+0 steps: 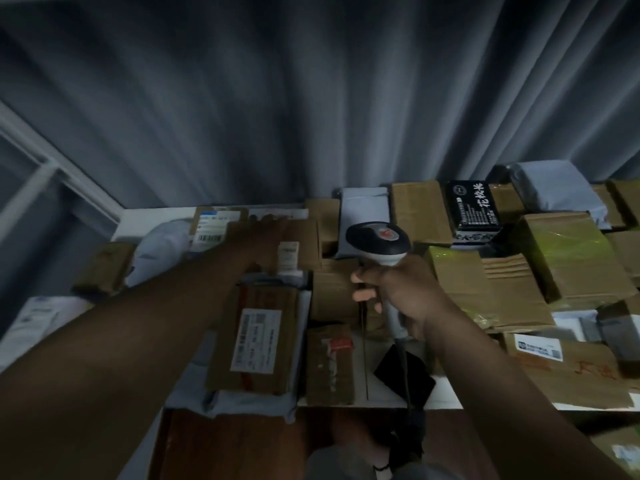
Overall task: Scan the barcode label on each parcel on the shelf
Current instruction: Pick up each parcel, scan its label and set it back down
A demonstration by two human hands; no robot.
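Many parcels cover a white shelf [446, 398]. My right hand [403, 299] is shut on the handle of a grey and black barcode scanner [378, 241], whose head points toward the back parcels. My left hand [268, 230] reaches far forward and rests on a brown box [303, 239] near the back; its fingers are blurred. Beside that hand stands a carton with a white barcode label [212, 230]. Under my left forearm lies a flat brown parcel with a large white label [257, 339]. A small brown box with red tape [329, 362] lies next to it.
Taped cardboard boxes [568, 252] crowd the right side, with a black printed box [475, 212] and white mailer bags [363, 206] behind. A white bag [160, 252] lies at the left. A grey curtain [311, 98] hangs behind. A black flat item [405, 375] sits at the shelf's front edge.
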